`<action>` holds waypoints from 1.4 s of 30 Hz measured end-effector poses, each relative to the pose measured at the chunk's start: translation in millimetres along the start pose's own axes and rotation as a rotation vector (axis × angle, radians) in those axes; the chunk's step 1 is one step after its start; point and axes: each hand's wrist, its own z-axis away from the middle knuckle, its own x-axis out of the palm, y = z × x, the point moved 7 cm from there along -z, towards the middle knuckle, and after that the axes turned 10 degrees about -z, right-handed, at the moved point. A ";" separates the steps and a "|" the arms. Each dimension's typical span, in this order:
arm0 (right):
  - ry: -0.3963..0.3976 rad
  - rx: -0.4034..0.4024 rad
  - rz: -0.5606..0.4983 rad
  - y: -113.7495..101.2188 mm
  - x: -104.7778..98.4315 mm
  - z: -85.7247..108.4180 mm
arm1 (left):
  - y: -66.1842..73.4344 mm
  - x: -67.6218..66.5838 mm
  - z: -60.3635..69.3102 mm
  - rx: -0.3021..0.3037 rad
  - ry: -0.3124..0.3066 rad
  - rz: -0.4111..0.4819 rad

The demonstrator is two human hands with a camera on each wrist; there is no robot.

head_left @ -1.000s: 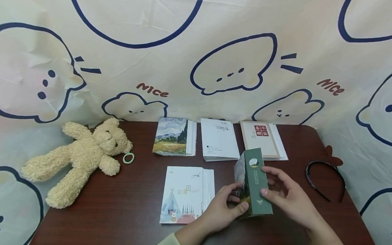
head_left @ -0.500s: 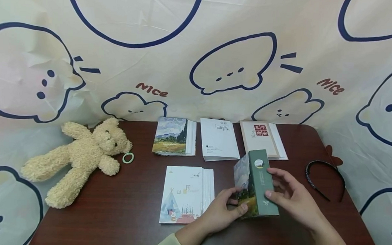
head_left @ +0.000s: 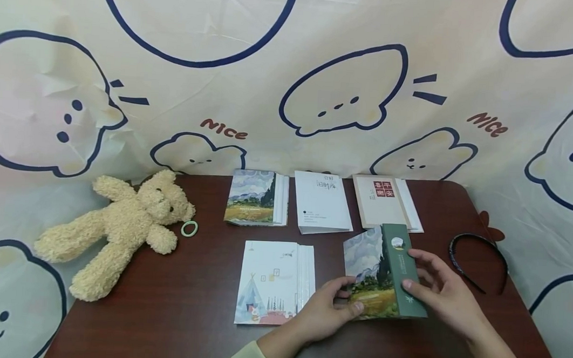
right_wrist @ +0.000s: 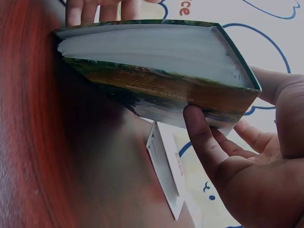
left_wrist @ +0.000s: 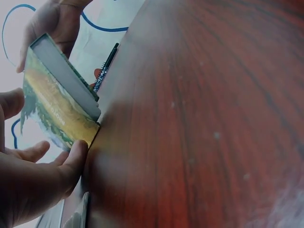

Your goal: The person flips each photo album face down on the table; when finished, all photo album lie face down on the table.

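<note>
A thick photo album (head_left: 374, 275) with a landscape painting on its cover and a green spine stands tilted on or just above the table, its painted side turned towards me. My left hand (head_left: 325, 311) holds its left side, thumb on the lower cover. At the spine, my right hand (head_left: 441, 287) grips it with thumb and fingers. In the left wrist view the left hand (left_wrist: 38, 175) pinches a cover corner of the album (left_wrist: 57, 99). From the right wrist, pale page edges show between the covers of the album (right_wrist: 142, 52), beside the right hand (right_wrist: 251, 166).
A white album (head_left: 268, 283) lies left of my hands. Behind are a painted album (head_left: 250, 197), a white one (head_left: 321, 202) and a beige one (head_left: 380, 203). A teddy bear (head_left: 128, 225) and green ring (head_left: 189, 228) lie left, a black headband (head_left: 464, 269) right.
Between my hands the album has turned, its spine swinging right, so more of the painted cover shows. The right hand has moved right with the spine; the left hand has barely shifted.
</note>
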 end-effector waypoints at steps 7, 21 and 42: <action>0.025 0.048 0.017 10.8 -8.8 -0.4 | -1.5 1.2 -1.1 -0.007 -0.025 -0.002; 0.061 0.096 0.251 34.3 -20.4 -5.2 | -2.5 2.0 -0.5 -0.015 -0.045 0.018; 0.093 0.230 0.394 58.7 -18.6 -11.0 | -2.9 -8.6 3.5 -0.002 -0.001 -0.054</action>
